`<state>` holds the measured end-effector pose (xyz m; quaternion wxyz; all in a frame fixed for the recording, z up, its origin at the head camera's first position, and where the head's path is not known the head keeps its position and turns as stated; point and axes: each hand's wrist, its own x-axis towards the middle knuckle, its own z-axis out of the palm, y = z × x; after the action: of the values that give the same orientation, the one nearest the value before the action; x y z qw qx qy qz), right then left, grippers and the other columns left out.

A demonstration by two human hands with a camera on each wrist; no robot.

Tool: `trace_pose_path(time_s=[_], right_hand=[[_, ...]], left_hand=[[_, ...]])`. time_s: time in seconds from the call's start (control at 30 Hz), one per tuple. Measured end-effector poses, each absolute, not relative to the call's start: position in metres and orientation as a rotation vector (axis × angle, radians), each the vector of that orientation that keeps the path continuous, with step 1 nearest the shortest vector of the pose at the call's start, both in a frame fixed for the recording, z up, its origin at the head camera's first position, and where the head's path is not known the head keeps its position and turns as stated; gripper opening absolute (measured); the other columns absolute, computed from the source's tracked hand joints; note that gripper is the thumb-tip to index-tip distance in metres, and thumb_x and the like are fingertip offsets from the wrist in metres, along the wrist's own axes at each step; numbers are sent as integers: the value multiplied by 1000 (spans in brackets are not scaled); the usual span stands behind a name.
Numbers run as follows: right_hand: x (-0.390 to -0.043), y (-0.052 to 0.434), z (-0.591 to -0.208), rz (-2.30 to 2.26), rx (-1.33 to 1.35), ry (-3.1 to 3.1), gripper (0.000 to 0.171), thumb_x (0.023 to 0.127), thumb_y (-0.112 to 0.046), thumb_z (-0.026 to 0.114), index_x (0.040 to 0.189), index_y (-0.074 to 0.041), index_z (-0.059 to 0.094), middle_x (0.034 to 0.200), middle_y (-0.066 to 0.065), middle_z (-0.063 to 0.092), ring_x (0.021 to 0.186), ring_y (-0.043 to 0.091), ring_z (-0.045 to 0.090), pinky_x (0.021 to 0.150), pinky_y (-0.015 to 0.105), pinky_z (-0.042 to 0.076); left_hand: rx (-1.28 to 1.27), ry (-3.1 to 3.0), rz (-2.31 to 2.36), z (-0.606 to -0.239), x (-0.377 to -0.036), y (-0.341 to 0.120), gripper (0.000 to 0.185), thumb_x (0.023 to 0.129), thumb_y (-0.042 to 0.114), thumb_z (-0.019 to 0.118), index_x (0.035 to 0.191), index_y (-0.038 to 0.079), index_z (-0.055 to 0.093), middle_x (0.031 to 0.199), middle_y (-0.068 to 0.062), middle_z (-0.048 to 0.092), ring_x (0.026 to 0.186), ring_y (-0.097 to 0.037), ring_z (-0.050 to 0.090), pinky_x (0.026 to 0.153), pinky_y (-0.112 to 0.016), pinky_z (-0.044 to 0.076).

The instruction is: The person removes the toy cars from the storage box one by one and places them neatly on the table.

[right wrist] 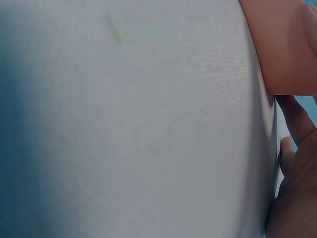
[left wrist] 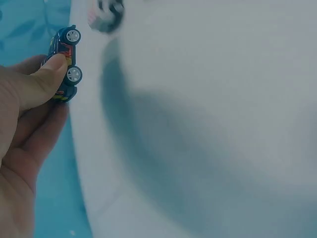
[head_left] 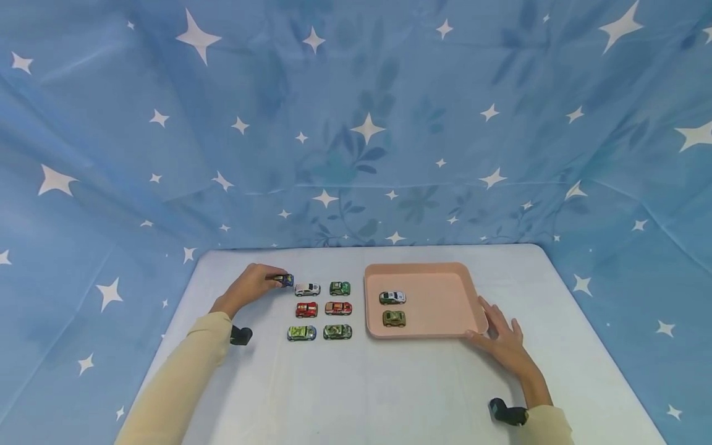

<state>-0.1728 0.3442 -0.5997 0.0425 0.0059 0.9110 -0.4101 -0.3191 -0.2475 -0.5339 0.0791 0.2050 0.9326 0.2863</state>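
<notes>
Between thumb and fingers, my left hand [head_left: 253, 285] pinches a dark blue toy car [left wrist: 67, 59] with red and yellow markings, near the table's far left. Its wheels face the wrist camera. Close beside it stands a white toy car [head_left: 307, 290]. My right hand [head_left: 503, 346] is at the near right corner of a pink tray [head_left: 439, 330]. Its thumb touches the near wall and its extended fingers lie along the right side. Inside the tray, on the left, are a white and green car [head_left: 392, 298] and an olive green car [head_left: 394, 319].
Between the left hand and the tray stand more toy cars in two columns: a green one [head_left: 340, 288], a red one [head_left: 306, 309], an orange-red one [head_left: 338, 308], a lime one [head_left: 301, 333] and a camouflage one [head_left: 337, 332]. A blue star-patterned curtain [head_left: 356, 154] hangs behind the white table [head_left: 356, 395].
</notes>
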Motion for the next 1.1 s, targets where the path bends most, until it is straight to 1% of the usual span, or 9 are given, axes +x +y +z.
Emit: trace_pose_path(time_s=[0.2, 0.4, 0.8, 1.1], right_hand=[[-172, 346, -600, -1258, 24, 2788, 101, 95, -47, 75, 173, -14, 20, 174, 29, 15, 160, 51, 3, 120, 64, -20], [-173, 347, -601, -1256, 36, 2780, 102, 95, -47, 75, 173, -14, 19, 174, 30, 13, 160, 51, 2, 120, 65, -20], [-174, 343, -603, -1259, 64, 2764, 102, 94, -48, 76, 173, -16, 19, 174, 28, 13, 161, 49, 0, 120, 63, -21], [-176, 344, -603, -1248, 36, 2785, 101, 95, -47, 75, 173, -14, 20, 175, 28, 13, 161, 50, 1, 121, 63, -21]], left_hand=[[605, 2798, 850, -542, -313, -266, 31, 101, 3, 74, 131, -5, 74, 128, -23, 73, 125, -43, 66, 105, -59, 51], [620, 2794, 854, -545, -312, -272, 30, 99, 0, 74, 129, -6, 74, 127, -24, 73, 124, -44, 66, 105, -59, 51], [591, 2770, 829, -554, -313, -268, 30, 102, 0, 71, 131, -7, 72, 130, -25, 71, 127, -46, 63, 108, -59, 48], [576, 2765, 832, -557, -311, -267, 29, 103, 1, 69, 131, -6, 71, 129, -24, 71, 126, -45, 63, 108, -60, 48]])
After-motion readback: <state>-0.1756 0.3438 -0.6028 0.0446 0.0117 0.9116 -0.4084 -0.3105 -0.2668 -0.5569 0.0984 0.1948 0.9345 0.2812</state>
